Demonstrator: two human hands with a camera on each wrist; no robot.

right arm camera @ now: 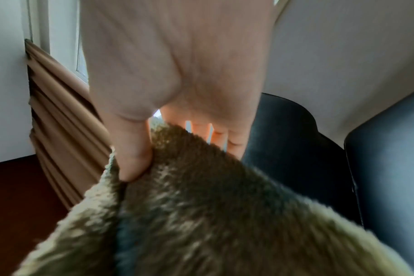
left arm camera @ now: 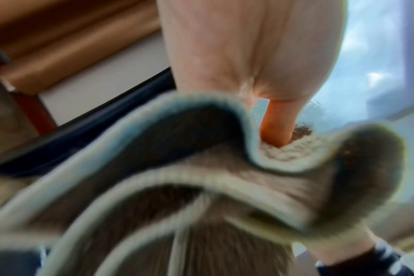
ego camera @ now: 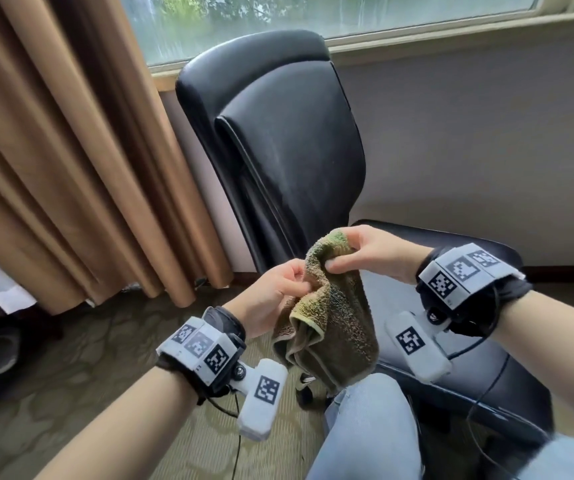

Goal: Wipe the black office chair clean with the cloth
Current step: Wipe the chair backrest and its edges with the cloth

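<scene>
Both hands meet at centre frame in the head view: the left hand (ego camera: 271, 292) pinches a fold of the olive-brown terry cloth (ego camera: 334, 320), and the right hand (ego camera: 372, 252) curls thumb and fingers round its bunched top. The cloth hangs between them above a denim-clad knee (ego camera: 368, 427), clear of the black padded leather office chair (ego camera: 278, 140), whose backrest fills the upper middle and whose seat runs off to the lower right. A tan pleated curtain (ego camera: 71, 150) fills the left.

From the left wrist, blurred pale-hemmed folds cover the lower frame; one fingertip (left arm camera: 274, 130) presses into the pile at centre right, other fingers hidden.

From the right wrist, the thumb (right arm camera: 135, 156) clamps the pile at centre left, three fingertips showing behind it.

Judging the risk: a loose, dangling cloth could slip from such light pinches or wipe unevenly. Chair base and armrests cannot be made out.
</scene>
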